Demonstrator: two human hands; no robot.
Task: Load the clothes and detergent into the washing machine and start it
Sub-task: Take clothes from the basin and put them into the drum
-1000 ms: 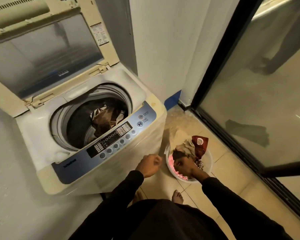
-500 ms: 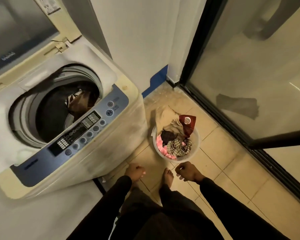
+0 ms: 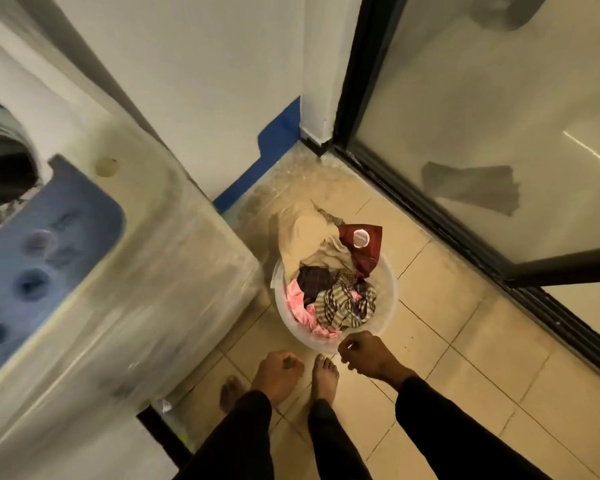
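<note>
The washing machine (image 3: 118, 289) is filling the left of the view, blurred, with its blue control panel (image 3: 49, 244) facing up and only a dark sliver of the drum opening (image 3: 0, 174) showing at the far left edge. A glass sliding door (image 3: 482, 150) is running along the right side, and the tiled floor (image 3: 447, 341) is lying between the two. On that floor, just beside the machine's front corner, a translucent round basin (image 3: 388, 299) is sitting with the clothes (image 3: 336, 296) still heaped in it: a beige garment spilling over the far rim, a maroon piece, a striped one and something pink. No detergent is showing anywhere.

The person is standing barefoot right behind the basin. The right hand (image 3: 368, 355) is hovering at the near rim with its fingers curled and nothing between them, though it may be brushing the rim; the blur is making that hard to judge. The left hand (image 3: 278, 375) is hanging lower, curled into a loose fist and holding nothing.

The likely next step is grabbing more laundry. The tangled heap is risking a trailing sleeve dropping onto the floor, and a one-handed pull could be tipping the light basin
</note>
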